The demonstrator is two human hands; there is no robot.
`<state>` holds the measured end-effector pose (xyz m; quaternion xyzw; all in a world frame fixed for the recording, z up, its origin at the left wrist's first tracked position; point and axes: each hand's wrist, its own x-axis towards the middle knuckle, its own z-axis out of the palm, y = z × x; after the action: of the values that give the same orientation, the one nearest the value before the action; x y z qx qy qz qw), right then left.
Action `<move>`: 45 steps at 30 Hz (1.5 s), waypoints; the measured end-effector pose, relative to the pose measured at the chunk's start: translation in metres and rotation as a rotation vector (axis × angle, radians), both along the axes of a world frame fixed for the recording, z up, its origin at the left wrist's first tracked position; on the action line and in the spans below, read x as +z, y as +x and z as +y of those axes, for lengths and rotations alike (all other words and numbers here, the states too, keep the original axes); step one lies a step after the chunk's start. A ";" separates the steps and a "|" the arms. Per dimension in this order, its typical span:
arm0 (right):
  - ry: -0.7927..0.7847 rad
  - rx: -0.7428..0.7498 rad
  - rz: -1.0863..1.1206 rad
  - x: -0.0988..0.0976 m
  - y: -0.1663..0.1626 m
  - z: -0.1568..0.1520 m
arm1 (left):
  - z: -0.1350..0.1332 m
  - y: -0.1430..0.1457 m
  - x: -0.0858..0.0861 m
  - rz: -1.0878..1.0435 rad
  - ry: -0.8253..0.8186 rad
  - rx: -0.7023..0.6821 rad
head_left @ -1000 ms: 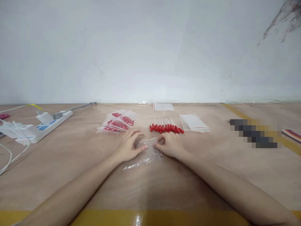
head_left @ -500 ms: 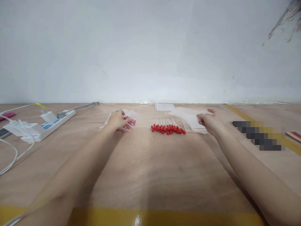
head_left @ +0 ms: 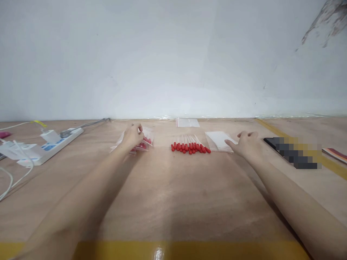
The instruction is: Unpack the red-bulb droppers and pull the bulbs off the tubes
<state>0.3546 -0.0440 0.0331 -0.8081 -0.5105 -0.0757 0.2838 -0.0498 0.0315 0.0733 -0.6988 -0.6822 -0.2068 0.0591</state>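
Left hand [head_left: 132, 137], fingers curled, over the zip bags of red pieces [head_left: 143, 145] at left; whether it grips one cannot be told. Right hand [head_left: 245, 143], open, thumb apart, beside the flat zip bags [head_left: 215, 139] at right. Between them, red-tipped sticks [head_left: 190, 147] lie bunched on the tabletop [head_left: 173, 187].

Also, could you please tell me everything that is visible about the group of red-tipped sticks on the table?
The red-tipped sticks lie loose in a close bunch on the brown table, their blunt red heads crowded together on the person's side. Thin, pale, plastic-looking shafts fan slightly toward the wall. The heads look matte; their material is unclear. The bunch lies between the left hand and the right hand, touched by neither.
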 end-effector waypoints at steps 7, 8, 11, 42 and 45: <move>0.232 0.660 -0.088 0.005 -0.083 -0.028 | -0.090 -0.004 -0.020 0.008 0.026 -0.257; 0.203 0.828 -0.080 0.002 -0.097 -0.033 | -0.099 -0.004 -0.024 0.005 -0.007 -0.286; 0.078 1.191 -0.064 -0.009 -0.135 -0.047 | -0.113 0.002 -0.036 -0.052 -0.085 -0.333; 0.315 1.265 -0.071 -0.038 -0.171 -0.011 | -0.092 0.034 -0.042 -0.366 -0.301 -0.720; 0.329 1.272 -0.098 -0.038 -0.170 -0.011 | -0.087 0.033 -0.048 -0.480 -0.364 -0.692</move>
<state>0.1841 -0.0554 -0.0052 -0.2903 -0.8827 -0.0070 0.3695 -0.0171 -0.0554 0.0258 -0.8168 -0.4284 -0.2474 -0.2967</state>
